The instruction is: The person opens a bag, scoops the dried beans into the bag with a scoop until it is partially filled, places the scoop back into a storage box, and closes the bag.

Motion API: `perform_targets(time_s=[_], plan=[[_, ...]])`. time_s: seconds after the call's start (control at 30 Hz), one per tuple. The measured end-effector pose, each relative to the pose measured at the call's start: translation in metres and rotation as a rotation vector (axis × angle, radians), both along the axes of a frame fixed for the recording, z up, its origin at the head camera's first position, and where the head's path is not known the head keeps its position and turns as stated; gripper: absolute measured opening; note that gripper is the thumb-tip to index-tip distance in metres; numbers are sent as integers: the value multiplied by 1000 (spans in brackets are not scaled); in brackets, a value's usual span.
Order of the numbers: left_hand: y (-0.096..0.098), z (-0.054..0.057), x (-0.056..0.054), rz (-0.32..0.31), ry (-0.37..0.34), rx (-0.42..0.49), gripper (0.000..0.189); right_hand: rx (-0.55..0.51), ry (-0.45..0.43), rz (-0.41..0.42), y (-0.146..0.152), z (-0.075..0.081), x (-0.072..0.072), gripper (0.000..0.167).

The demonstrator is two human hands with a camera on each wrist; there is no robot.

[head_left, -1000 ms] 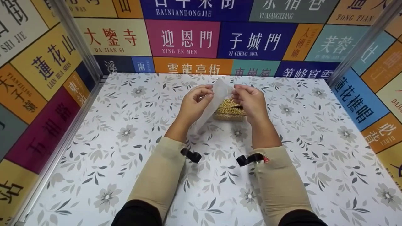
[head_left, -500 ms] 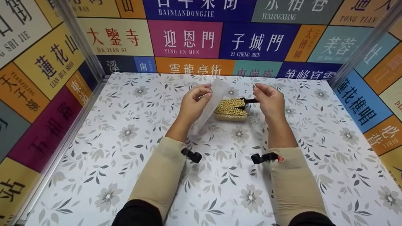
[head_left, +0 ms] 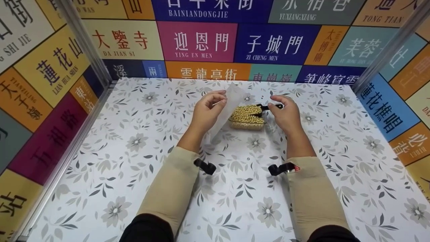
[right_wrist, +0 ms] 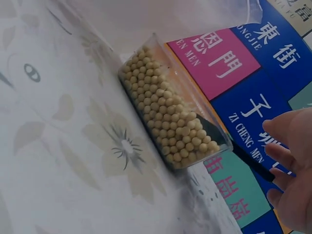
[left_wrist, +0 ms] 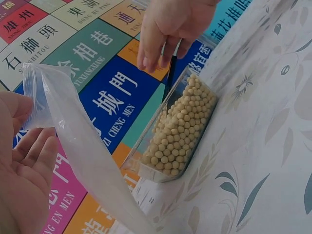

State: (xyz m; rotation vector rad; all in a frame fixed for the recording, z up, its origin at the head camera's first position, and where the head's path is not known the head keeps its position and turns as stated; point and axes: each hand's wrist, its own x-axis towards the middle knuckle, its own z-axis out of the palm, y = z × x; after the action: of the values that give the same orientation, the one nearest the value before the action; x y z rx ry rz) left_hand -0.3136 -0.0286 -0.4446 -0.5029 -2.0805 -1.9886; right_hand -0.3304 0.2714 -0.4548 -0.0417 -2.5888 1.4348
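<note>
My left hand [head_left: 206, 111] pinches the top edge of a clear zip-lock plastic bag [left_wrist: 80, 124], which hangs down slack. Right of the bag, a clear plastic box [head_left: 248, 126] full of round yellow soybeans [right_wrist: 163, 109] sits on the table. A black scoop [head_left: 264, 107] is stuck into the beans, its handle jutting out over the box's right end. My right hand [head_left: 287, 112] is at that handle, thumb and index finger apart on either side of its end; a firm hold does not show. The scoop's bowl is mostly buried.
A white tablecloth [head_left: 161, 188] with grey flowers and leaves covers the table. Colourful panels [head_left: 196, 42] with street names stand behind it and along both sides. Metal posts [head_left: 379, 50] mark the corners.
My right hand has let go of the bag and moved right to the scoop's handle, its thumb and index finger parting. The left hand keeps its hold on the bag, nearly still.
</note>
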Motion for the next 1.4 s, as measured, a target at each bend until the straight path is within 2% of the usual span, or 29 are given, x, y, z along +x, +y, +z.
perform_targets(time_s=[0.27, 0.4, 0.57, 0.8, 1.03, 1.4], plan=[[1, 0, 0, 2, -11, 6, 13, 174, 44, 100, -3, -17, -8, 39], [2, -1, 0, 2, -20, 11, 13, 288, 71, 107, -4, -20, -9, 39], [2, -1, 0, 0, -20, 6, 14, 349, 57, 92, -5, -22, -7, 38], [2, -1, 1, 15, -22, -17, 15, 379, 45, 97, -6, -21, -5, 36], [3, -1, 1, 16, -29, -7, 15, 345, 30, 102, -6, -21, -4, 35], [3, -3, 0, 6, -20, 15, 16, 331, -52, 95, -10, -19, -4, 37]])
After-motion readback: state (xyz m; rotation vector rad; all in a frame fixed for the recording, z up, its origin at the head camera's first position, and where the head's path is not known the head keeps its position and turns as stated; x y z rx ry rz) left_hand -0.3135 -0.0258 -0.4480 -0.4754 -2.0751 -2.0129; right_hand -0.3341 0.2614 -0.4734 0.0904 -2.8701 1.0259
